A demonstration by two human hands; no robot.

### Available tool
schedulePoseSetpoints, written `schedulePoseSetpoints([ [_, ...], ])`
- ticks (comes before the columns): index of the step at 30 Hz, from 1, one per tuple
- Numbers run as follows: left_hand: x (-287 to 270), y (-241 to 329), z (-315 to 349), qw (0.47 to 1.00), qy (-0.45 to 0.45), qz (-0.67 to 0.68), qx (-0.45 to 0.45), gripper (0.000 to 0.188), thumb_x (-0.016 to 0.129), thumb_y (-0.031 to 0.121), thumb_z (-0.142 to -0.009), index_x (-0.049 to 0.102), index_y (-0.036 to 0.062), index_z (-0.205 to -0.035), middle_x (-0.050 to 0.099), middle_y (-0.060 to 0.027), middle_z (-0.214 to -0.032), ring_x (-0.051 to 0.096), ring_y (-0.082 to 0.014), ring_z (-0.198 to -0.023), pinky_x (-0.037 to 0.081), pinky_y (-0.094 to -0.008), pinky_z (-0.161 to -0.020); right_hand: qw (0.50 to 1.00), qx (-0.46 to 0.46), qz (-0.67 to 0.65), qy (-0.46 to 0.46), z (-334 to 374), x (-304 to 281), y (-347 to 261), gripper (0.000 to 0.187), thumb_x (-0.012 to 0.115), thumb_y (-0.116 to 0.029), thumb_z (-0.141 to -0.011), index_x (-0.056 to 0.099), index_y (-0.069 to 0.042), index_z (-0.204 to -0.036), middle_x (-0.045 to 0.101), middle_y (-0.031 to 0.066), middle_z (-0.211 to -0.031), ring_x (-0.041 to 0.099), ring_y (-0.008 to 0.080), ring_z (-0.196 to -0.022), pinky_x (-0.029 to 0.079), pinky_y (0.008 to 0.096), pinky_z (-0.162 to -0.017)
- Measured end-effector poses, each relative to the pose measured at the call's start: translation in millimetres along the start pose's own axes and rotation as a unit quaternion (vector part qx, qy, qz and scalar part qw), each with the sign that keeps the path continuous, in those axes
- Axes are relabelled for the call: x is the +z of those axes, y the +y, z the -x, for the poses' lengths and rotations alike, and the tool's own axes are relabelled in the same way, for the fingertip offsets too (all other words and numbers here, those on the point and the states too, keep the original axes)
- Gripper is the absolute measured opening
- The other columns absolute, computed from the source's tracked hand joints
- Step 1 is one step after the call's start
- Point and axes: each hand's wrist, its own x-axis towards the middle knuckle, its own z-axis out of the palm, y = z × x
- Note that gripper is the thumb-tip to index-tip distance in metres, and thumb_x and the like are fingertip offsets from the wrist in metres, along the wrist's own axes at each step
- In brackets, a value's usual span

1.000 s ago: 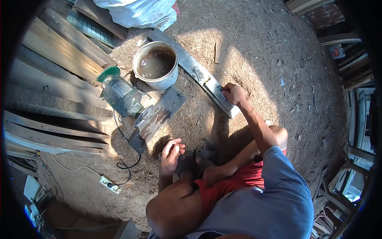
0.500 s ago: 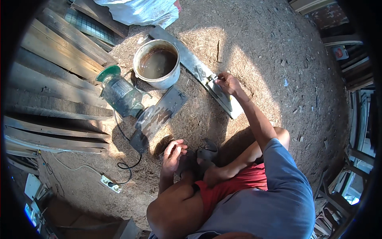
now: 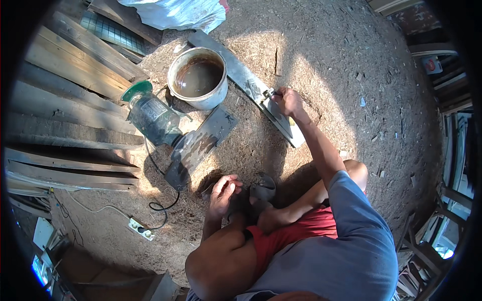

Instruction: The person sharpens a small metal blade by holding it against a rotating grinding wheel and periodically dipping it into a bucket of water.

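Observation:
My right hand (image 3: 288, 102) is closed at a small metal fitting (image 3: 268, 93) on a long grey board (image 3: 241, 75) lying on the ground. The fingers pinch at the fitting's near side; their tips are partly hidden. Beside it, flat plates and a pale block (image 3: 297, 138) lie at the board's near end. My left hand (image 3: 221, 194) hovers over my left knee and feet, fingers loosely bent and apart, with nothing visible in it.
Left of the board stands a white bucket (image 3: 213, 98) of murky liquid. A green motor-like machine (image 3: 155, 118) sits on a wet dark plank (image 3: 201, 143). Its black cord runs to a power strip (image 3: 140, 229). Stacked boards (image 3: 75, 110) line the left; a white sack (image 3: 175, 15) lies behind.
My right hand stays at the metal fitting, its grip shifting only slightly. My left hand has turned and moved a little to the right.

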Motion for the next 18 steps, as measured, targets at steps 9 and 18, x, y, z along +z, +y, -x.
schedulePoseSetpoints([
  [9, -51.7, -2.9, 31.4, 0.996, 0.043, -0.074, 0.017, 0.036, 0.057, 0.013, -0.095, 0.053, 0.0017, -0.129, 0.063, -0.0047, -0.088, 0.056, -0.0091, -0.075, 0.047, -0.0244, -0.069, 0.994, 0.070, 0.018, -0.079, 32.8, -1.5, -39.9, 0.026, 0.067, -0.033, -0.090, 0.067, -0.007, -0.096, 0.070, 0.0142, -0.085, 0.066, 0.0287, -0.080, 0.051, 0.0407, -0.075],
  [18, -27.8, 4.4, 14.5, 0.995, 0.017, -0.098, 0.029, 0.039, 0.055, 0.021, -0.097, 0.052, -0.0004, -0.130, 0.065, -0.0101, -0.105, 0.059, -0.0133, -0.089, 0.048, -0.0281, -0.082, 0.999, -0.016, -0.040, -0.023, 11.3, -7.0, 0.9, 0.024, 0.072, -0.028, -0.085, 0.069, -0.004, -0.087, 0.071, 0.0103, -0.077, 0.063, 0.0187, -0.069, 0.049, 0.0343, -0.064],
])
